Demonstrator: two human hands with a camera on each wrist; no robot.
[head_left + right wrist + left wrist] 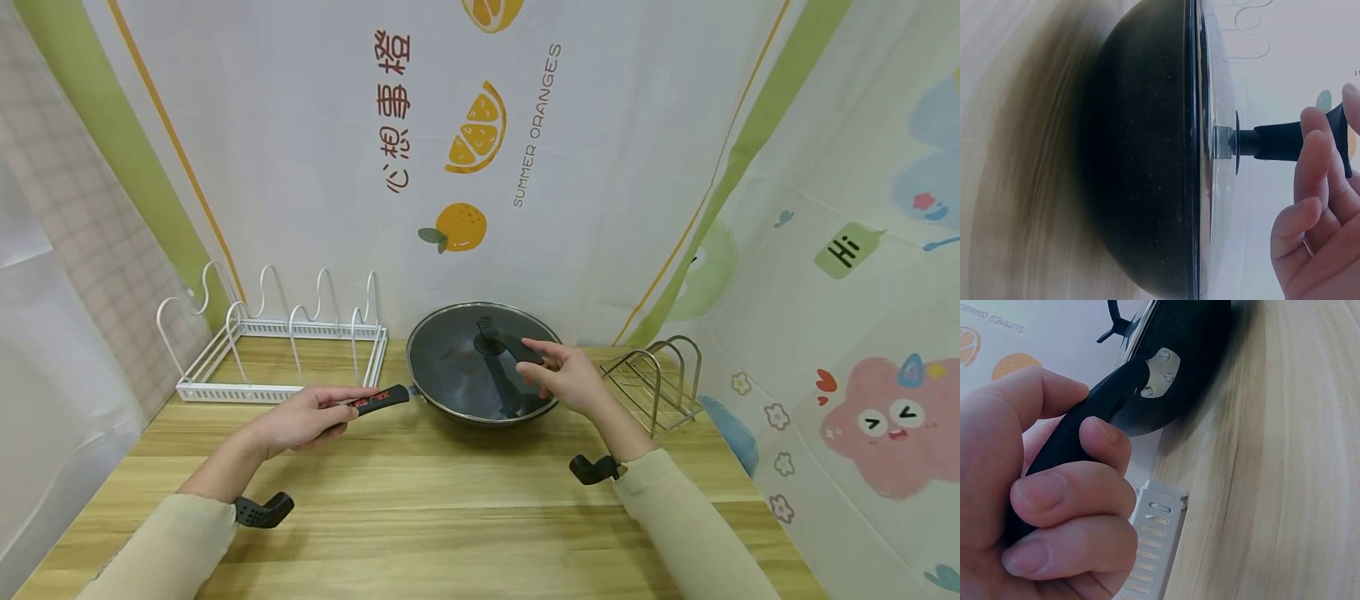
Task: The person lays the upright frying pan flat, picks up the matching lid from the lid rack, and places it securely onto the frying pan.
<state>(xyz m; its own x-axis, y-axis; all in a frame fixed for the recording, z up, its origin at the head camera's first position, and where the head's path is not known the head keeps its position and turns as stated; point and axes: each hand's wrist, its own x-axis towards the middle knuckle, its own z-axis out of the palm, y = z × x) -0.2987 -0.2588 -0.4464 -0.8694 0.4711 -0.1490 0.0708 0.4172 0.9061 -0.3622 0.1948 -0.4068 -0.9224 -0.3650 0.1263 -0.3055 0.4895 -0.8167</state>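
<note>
A black wok under a glass lid stands on the wooden table near the back wall. My left hand grips the wok's long black handle; in the left wrist view the fingers curl round the handle just short of its rivets. My right hand hovers at the lid's black handle. In the right wrist view its nearly straight fingers lie by the end of the lid handle, with the thumb apart. The wok and lid appear side-on.
A white wire rack stands at the back left, close to the wok handle, and shows as rack under my left hand. A smaller metal rack stands right of the wok. Printed curtains close in the back and both sides.
</note>
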